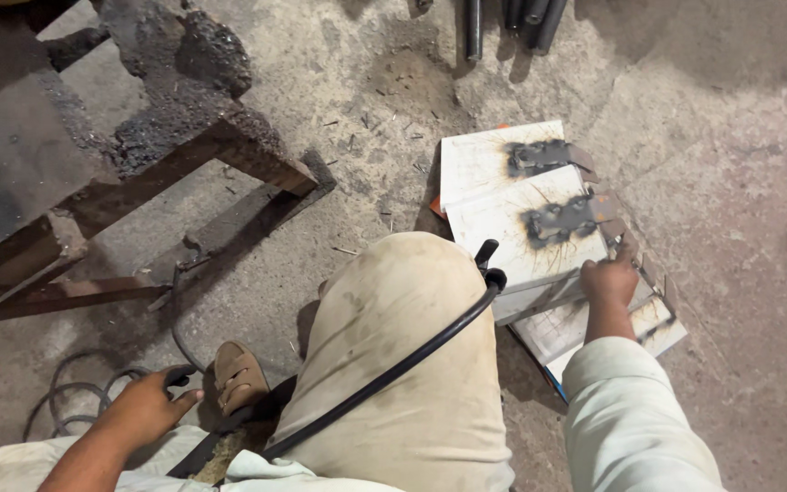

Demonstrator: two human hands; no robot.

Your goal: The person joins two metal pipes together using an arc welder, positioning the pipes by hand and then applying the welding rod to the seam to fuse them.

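Gritty floor (730, 182), right hand (608, 278) perhaps gripping tiles (512, 219)

**White tiles and a black cable grip**

A stack of white rectangular tiles (512, 223) lies flat on the concrete floor, fanned so the edges overlap, with scorched black patches on the upper faces. Small dark metal pieces (562, 219) sit on those burns. A black cable handle (178, 375) lies low on the floor beside a tan sandal.

Dusty grey concrete floor (740, 182), rusty soot-crusted metal bench (138, 118) at left, dark pipes (512, 23) at the top edge.
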